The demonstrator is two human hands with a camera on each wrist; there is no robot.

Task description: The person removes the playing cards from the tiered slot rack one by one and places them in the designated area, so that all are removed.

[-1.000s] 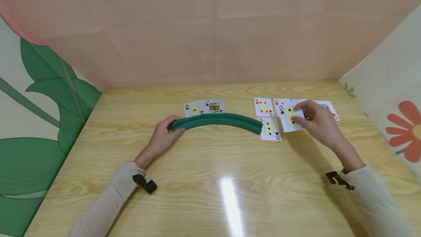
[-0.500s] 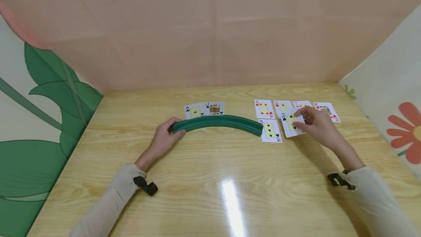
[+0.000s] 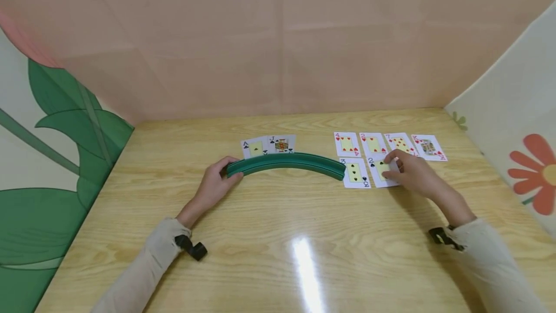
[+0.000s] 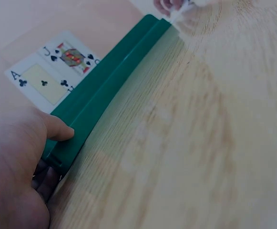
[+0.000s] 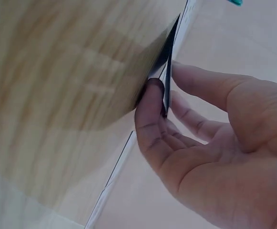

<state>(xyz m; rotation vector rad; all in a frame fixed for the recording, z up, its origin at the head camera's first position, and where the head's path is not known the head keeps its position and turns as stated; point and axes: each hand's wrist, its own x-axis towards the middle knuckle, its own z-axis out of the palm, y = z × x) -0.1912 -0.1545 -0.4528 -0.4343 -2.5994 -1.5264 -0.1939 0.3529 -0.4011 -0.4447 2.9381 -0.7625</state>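
Note:
My left hand (image 3: 215,182) grips the left end of a curved green card holder (image 3: 286,160). In the left wrist view the thumb lies along the holder (image 4: 105,88), with an ace of clubs (image 4: 40,81) and a jack of spades (image 4: 71,55) standing in it. At the right, my right hand (image 3: 417,174) pinches a two of spades (image 3: 376,174) between thumb and fingers. This card lies low over the table, right of a three of spades (image 3: 357,174). The right wrist view has the card (image 5: 166,52) edge-on and tilted, with one fingertip under it.
A row of face-up cards lies behind the right hand: four of hearts (image 3: 346,144), two of hearts (image 3: 372,144), seven of diamonds (image 3: 398,142) and a red king (image 3: 428,147). The wooden table (image 3: 243,245) meets a pink cloth backdrop (image 3: 208,62) at the back.
My right hand has lowered the two of spades toward the table, beside the three of spades, uncovering the red cards behind. My left hand keeps its grip on the card holder.

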